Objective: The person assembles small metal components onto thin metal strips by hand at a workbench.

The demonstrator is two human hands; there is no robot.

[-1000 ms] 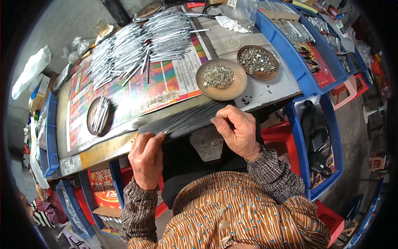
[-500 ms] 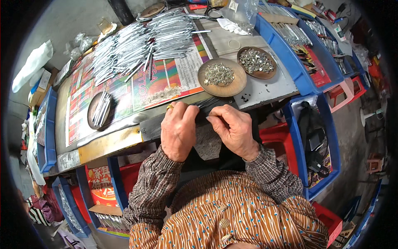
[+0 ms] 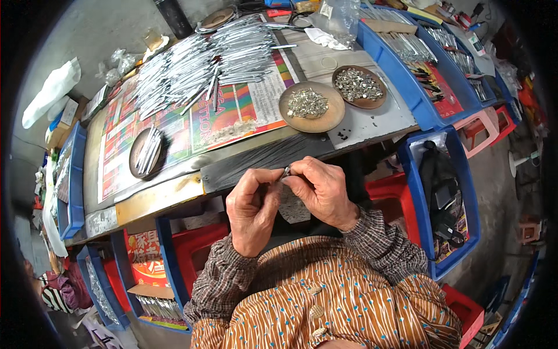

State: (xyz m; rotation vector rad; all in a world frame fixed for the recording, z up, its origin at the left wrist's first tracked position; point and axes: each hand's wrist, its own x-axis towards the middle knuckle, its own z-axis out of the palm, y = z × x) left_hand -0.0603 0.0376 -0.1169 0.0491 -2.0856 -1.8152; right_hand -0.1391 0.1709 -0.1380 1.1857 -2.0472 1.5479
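Note:
My left hand (image 3: 254,205) and my right hand (image 3: 321,189) meet at the fingertips, just off the table's near edge. Both are closed in a pinch. Between them shows a small grey metal piece (image 3: 286,171), mostly covered by fingers and too small to name. Beyond them, a shallow round dish (image 3: 295,123) holds a heap of small brassy metal parts (image 3: 308,103). A darker dish (image 3: 381,103) beside it carries small silvery parts (image 3: 356,83). At the left, an oval dish (image 3: 132,168) has several slim silvery metal rods (image 3: 150,150) lying in it.
Large piles of slim silvery metal rods (image 3: 174,70) cover the printed sheet (image 3: 238,113) at the back of the table. Blue trays (image 3: 401,96) of rods stand at the right. Below them is a blue bin (image 3: 472,232) with dark items, next to a red stool (image 3: 389,195).
My left hand has drawn back from the table edge and turned, and its fingertips now meet those of my right hand. A small metal piece has come into sight between them.

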